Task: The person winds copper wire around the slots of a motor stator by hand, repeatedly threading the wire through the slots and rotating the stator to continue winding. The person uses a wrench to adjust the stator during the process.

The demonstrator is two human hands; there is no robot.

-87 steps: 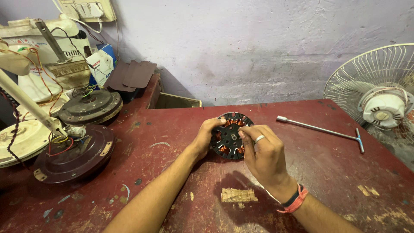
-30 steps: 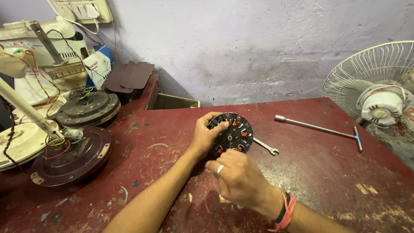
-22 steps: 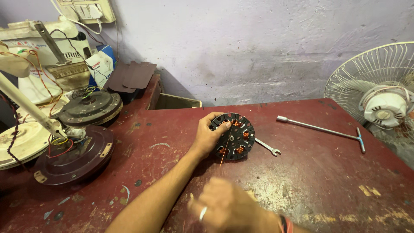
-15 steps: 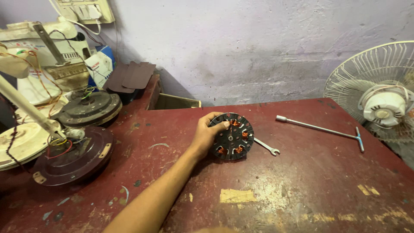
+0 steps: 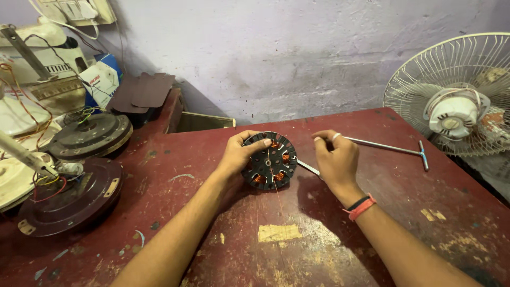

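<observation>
on the worn red desk (image 5: 297, 250) the left hand (image 5: 238, 155) grips the rim of a round black motor core (image 5: 270, 161), propping it on edge so its copper coils face up. the right hand (image 5: 336, 159) pinches a thin wire taut beside it. behind lie a t-handle wrench (image 5: 393, 149) and a fan (image 5: 457, 95).

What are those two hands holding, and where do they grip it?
The left hand grips the round black motor stator with copper windings by its left rim, tilted on edge. Whether the right hand pinches the thin wire cannot be told.
</observation>
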